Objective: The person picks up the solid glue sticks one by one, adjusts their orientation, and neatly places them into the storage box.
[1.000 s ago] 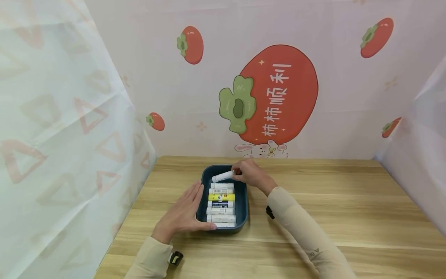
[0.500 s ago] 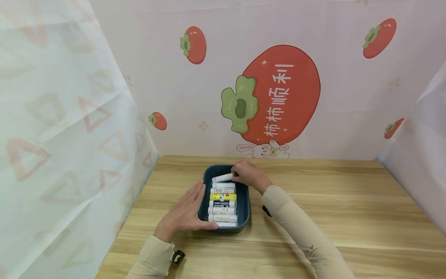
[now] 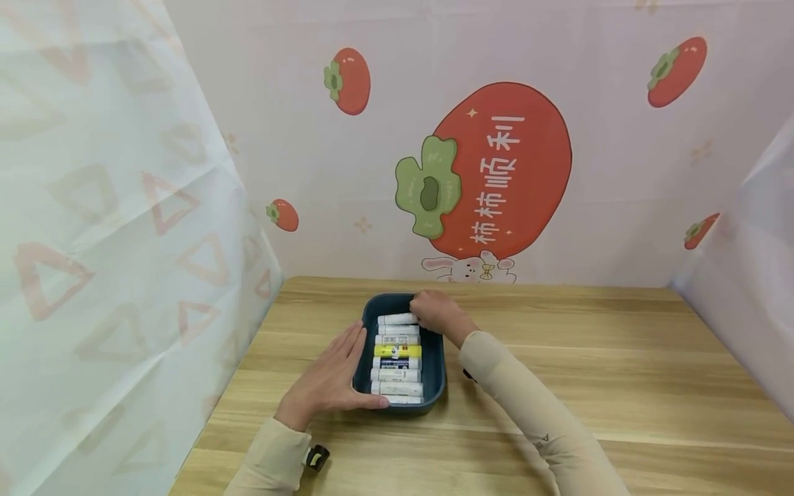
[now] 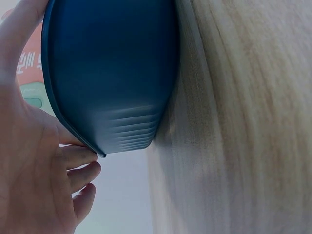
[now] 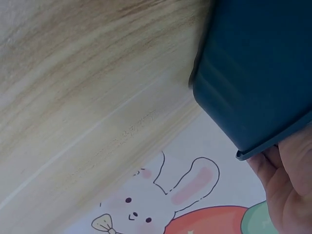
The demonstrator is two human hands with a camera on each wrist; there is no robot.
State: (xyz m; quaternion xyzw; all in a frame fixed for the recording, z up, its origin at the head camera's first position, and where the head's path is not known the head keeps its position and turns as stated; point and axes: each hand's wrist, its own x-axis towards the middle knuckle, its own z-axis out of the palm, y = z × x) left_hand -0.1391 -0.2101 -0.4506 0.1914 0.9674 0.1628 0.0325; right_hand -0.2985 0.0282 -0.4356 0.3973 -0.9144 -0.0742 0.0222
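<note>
A dark blue plastic bin (image 3: 436, 375) holds several glue sticks laid crosswise in a row. Most are white; one glue stick is yellow (image 3: 397, 351) and another has a dark blue label (image 3: 397, 363). At the far end, my right hand (image 3: 439, 311) pinches the right end of the last white glue stick (image 3: 397, 319), which lies nearly level; the fingertips are hidden inside the bin. My left hand (image 3: 329, 379) rests along the bin's left rim with fairly straight fingers, its thumb on the near rim. In the left wrist view, its fingertips touch the bin's rim (image 4: 105, 155).
The bin stands on a wood-grain table (image 3: 558, 358) near its back edge. Behind it hangs a white backdrop (image 3: 273, 83) with printed persimmons and a rabbit. A pale patterned sheet (image 3: 124, 207) borders the left side.
The far glue stick has gone from slanted to nearly level beside the row, my right hand lowering with it into the bin. The left hand stays on the rim.
</note>
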